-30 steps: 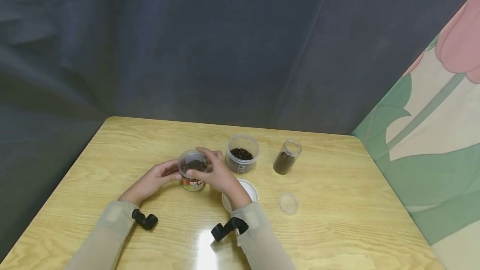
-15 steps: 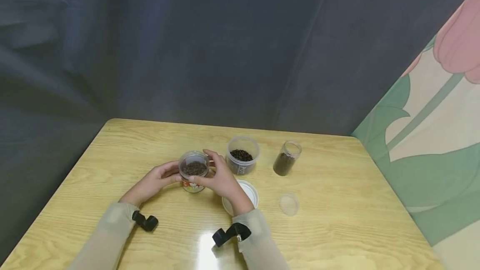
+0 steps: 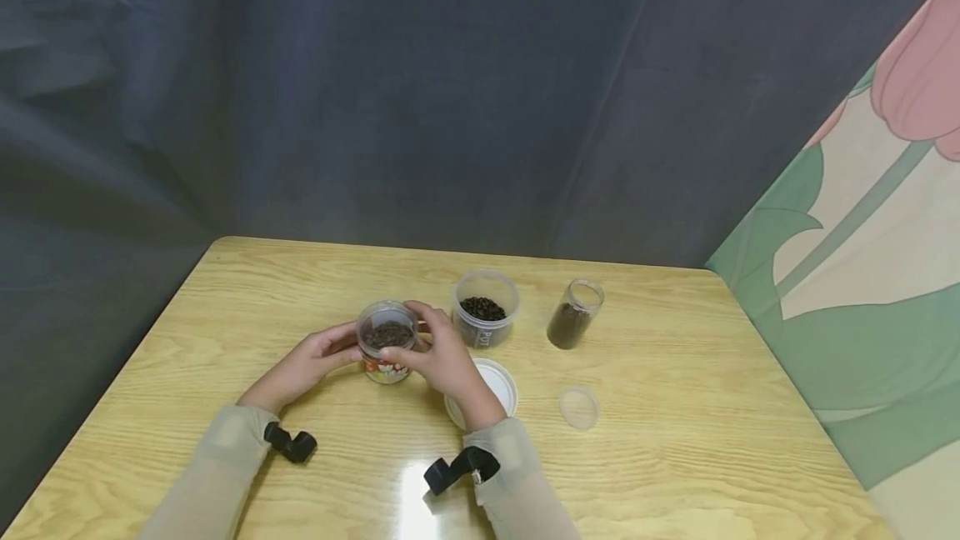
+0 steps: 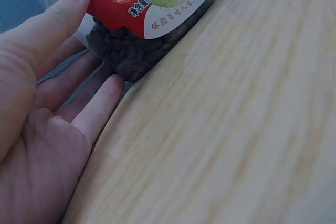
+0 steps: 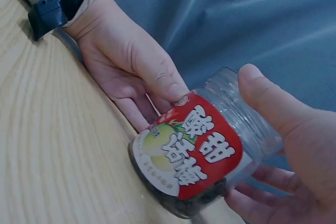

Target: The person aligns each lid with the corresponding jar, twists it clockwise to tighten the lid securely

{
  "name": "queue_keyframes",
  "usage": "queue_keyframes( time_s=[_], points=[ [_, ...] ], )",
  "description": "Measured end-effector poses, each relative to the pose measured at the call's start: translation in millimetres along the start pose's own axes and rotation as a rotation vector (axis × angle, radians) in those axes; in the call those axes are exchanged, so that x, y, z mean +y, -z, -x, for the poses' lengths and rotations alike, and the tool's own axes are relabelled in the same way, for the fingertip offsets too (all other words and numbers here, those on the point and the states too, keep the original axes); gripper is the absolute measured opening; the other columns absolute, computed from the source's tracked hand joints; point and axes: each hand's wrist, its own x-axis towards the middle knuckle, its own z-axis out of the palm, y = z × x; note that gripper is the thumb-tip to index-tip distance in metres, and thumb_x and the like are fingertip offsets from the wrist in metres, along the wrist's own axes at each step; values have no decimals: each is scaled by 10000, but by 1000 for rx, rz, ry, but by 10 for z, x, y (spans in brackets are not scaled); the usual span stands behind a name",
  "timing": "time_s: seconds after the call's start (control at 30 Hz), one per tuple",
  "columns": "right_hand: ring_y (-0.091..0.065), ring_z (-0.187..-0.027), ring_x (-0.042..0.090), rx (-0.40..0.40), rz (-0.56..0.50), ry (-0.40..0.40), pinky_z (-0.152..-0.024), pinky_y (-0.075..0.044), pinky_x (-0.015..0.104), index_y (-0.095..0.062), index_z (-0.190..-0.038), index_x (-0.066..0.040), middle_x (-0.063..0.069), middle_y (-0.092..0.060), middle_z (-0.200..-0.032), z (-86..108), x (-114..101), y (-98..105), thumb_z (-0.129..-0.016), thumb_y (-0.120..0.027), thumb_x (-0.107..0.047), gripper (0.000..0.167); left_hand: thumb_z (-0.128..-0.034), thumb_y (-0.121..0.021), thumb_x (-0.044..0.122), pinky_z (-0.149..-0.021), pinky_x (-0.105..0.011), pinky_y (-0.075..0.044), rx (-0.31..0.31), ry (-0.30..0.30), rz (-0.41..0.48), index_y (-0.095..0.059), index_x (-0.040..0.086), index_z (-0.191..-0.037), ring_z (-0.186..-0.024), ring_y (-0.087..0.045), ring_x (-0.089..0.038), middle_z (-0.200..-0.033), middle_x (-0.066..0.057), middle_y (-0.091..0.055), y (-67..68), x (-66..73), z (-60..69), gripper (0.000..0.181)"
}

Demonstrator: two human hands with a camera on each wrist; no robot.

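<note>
A clear plastic jar (image 3: 387,371) with a red, green-fruit label stands upright on the wooden table, its mouth uncovered, dark brown pieces inside. My left hand (image 3: 311,363) holds its left side; in the left wrist view the thumb lies on the label and the fingers (image 4: 100,103) reach around the base. From the other side my right hand (image 3: 444,361) grips the jar, thumb near the threaded neck, as the right wrist view shows; the fingers behind are partly hidden. Directly right of it stands a clear tub (image 3: 483,332) of dark beans.
A white lid (image 3: 498,380) lies partly under my right wrist. Farther right stands a tall glass jar (image 3: 570,323) of dark granules, with a small clear lid (image 3: 579,407) in front of it. A dark curtain (image 3: 450,107) hangs behind the table (image 3: 675,357).
My right hand has slid slightly down and right on the jar, its fingers coming off the rim. The left hand and the jar have barely moved.
</note>
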Motion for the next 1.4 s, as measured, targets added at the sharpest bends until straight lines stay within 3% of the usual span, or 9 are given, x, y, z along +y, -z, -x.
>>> queue_keyframes(
  time_s=[0.13,0.23,0.37,0.5,0.7,1.0,1.27,1.4],
  points=[
    [-528,-1291,386,-29,-10,-2,-1050,-516,435,-423,-1542,-104,168,-458,-1405,-8,16,45,-913,-790,-255,744,-1043,-592,258,-1173,-475,-330,-4,17,-31,-399,27,-1545,-1445,-356,-394,-1556,-198,-418,4,30,6,585],
    [-525,-1298,391,-62,12,11,-1053,-512,435,-408,-1558,-137,170,-453,-1393,-16,35,85,-928,-771,-251,737,-1045,-589,250,-1162,-546,-310,-3,15,-40,-398,14,-1542,-1434,-371,-415,-1549,-214,-420,3,47,9,582],
    [-487,-1332,362,-100,19,12,-1080,-492,392,-355,-1582,-130,166,-431,-1417,-20,49,109,-942,-756,-263,766,-1045,-589,239,-1159,-553,-315,-2,14,-52,-398,2,-1537,-1425,-383,-423,-1543,-225,-424,-3,42,13,578],
    [-488,-1323,306,-81,-28,-31,-1098,-475,373,-360,-1542,-77,131,-454,-1427,-6,18,78,-899,-808,-287,812,-1044,-591,234,-1163,-548,-311,6,19,-50,-402,4,-1536,-1430,-375,-417,-1541,-221,-430,3,24,31,575],
    [-545,-1265,279,-31,-25,-3,-1088,-480,434,-469,-1365,-67,113,-519,-1353,-8,-10,23,-860,-846,-279,665,-1049,-583,227,-1156,-447,-353,1,12,-48,-390,-13,-1536,-1432,-370,-414,-1547,-231,-414,23,27,36,577],
    [-521,-1300,299,-96,27,52,-1070,-498,356,-420,-1503,-61,132,-501,-1404,-23,12,96,-916,-789,-242,716,-1048,-585,240,-1128,-277,-389,-9,19,-27,-382,-5,-1543,-1432,-375,-398,-1548,-224,-418,24,39,39,588],
    [-506,-1321,341,-112,45,36,-1059,-500,306,-378,-1551,-76,164,-452,-1446,16,13,160,-932,-772,-263,758,-1049,-584,245,-1163,-489,-329,-18,16,-33,-393,4,-1541,-1439,-368,-400,-1548,-210,-425,-2,55,14,580],
    [-495,-1335,346,-112,57,13,-1064,-490,284,-367,-1561,-76,159,-440,-1456,30,4,167,-938,-762,-291,769,-1050,-583,249,-1167,-532,-309,-19,19,-33,-396,14,-1542,-1440,-368,-395,-1549,-203,-428,-15,61,2,577]
  ],
)
